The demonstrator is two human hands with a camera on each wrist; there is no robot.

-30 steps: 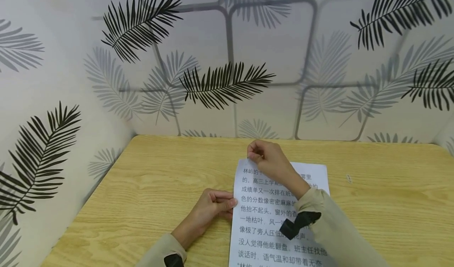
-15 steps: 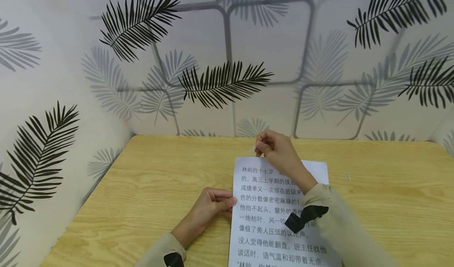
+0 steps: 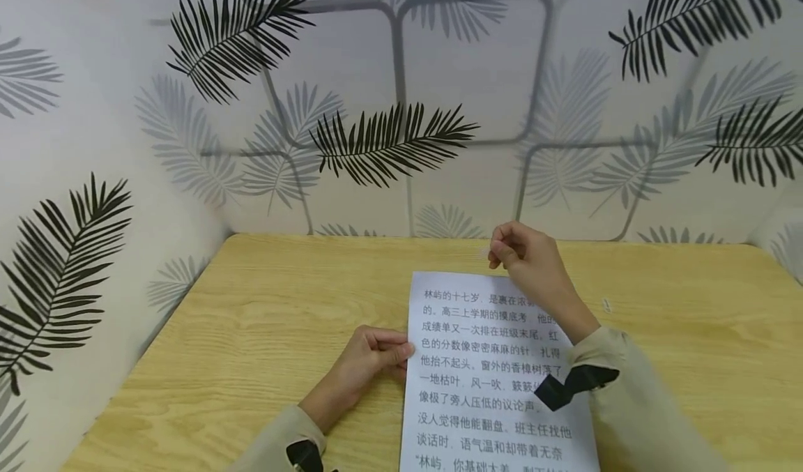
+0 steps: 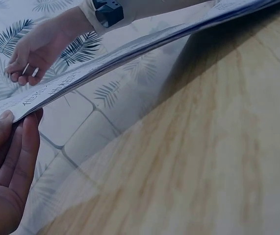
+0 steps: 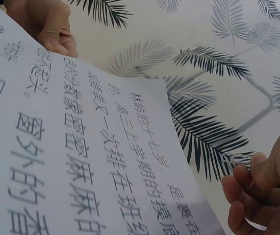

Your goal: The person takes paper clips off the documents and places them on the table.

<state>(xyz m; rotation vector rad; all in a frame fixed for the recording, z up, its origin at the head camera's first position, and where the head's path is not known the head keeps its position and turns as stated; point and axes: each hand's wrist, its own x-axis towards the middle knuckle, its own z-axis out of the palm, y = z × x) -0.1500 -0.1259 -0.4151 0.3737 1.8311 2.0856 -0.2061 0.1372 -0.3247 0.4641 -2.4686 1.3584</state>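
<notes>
A stack of printed paper sheets (image 3: 489,388) is tilted up off the table, its layered edge showing in the left wrist view. My left hand (image 3: 364,367) pinches the stack's left edge, thumb on top and fingers beneath. Just beyond the top edge, toward the right, my right hand (image 3: 533,259) pinches a white paper clip (image 5: 235,158) between thumb and forefinger. The clip is apart from the paper. A second bright bit (image 5: 255,225) shows by the curled fingers in the right wrist view; its kind is unclear.
Another small paper clip (image 3: 606,305) lies on the wood-grain table (image 3: 282,305), right of the sheets. Behind the table stands a leaf-patterned wall (image 3: 351,54). Black straps with small cameras (image 3: 574,386) sit on the sleeves.
My right hand has moved from the sheets' top left corner rightward along the top edge and slightly away, carrying the paper clip. The left hand keeps its grip on the left edge.
</notes>
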